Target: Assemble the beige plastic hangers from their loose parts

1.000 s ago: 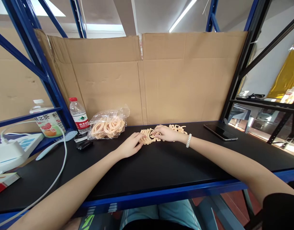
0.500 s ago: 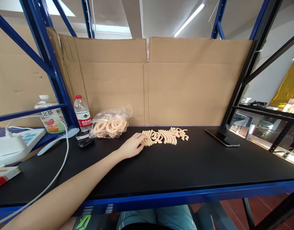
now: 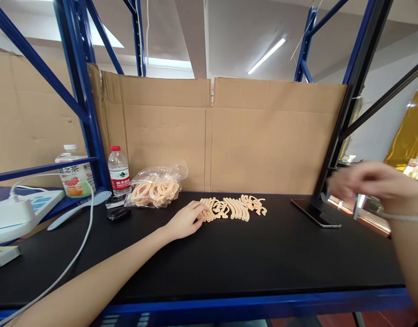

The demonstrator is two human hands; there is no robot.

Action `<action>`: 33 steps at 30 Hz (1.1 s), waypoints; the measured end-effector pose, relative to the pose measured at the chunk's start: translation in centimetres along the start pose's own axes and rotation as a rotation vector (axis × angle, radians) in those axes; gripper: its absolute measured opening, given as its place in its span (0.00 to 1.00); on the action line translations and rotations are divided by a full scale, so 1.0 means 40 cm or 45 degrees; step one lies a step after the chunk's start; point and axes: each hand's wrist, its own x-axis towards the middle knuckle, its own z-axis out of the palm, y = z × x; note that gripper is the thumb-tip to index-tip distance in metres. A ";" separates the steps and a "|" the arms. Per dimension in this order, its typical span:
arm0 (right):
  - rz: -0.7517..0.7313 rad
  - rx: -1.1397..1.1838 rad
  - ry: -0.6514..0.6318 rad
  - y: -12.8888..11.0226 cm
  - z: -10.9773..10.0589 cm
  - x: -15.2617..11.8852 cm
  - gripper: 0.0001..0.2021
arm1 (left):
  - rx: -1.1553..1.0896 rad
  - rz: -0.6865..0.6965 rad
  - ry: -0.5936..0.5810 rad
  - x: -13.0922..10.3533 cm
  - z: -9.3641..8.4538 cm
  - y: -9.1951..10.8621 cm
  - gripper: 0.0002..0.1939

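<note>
Left hand lying flat on the black desk, fingers loosely spread and gripping nothing, tips touching the 9 o'clock end of a row of tan curved pieces. Likely resting there to steady that end of the row, though that is only a judgement. Pieces overlapped like fallen tiles, running from 9 to 3 o'clock along the far part of the desk, just short of the cardboard wall. Right hand raised at 3 o'clock, well clear of the row, hovering above a dark phone lying flat; blurred, so cannot tell whether anything is pinched. Thin band on that wrist. At 10 o'clock from the left hand, a clear bag holding more tan rings, kept within reach. Beyond it a red-capped water bottle upright against the blue rack post, and a white cable trailing across the desk at 8 o'clock.
</note>
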 end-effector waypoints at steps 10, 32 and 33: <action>0.255 0.083 0.132 0.066 0.107 -0.029 0.11 | 0.008 -0.087 0.028 -0.004 0.010 -0.013 0.14; 0.316 -0.239 -0.051 0.134 0.028 -0.030 0.14 | -0.064 -0.360 0.084 0.008 0.025 -0.049 0.11; 0.330 -0.234 -0.054 0.135 0.029 -0.030 0.15 | -0.068 -0.368 0.080 0.008 0.024 -0.047 0.11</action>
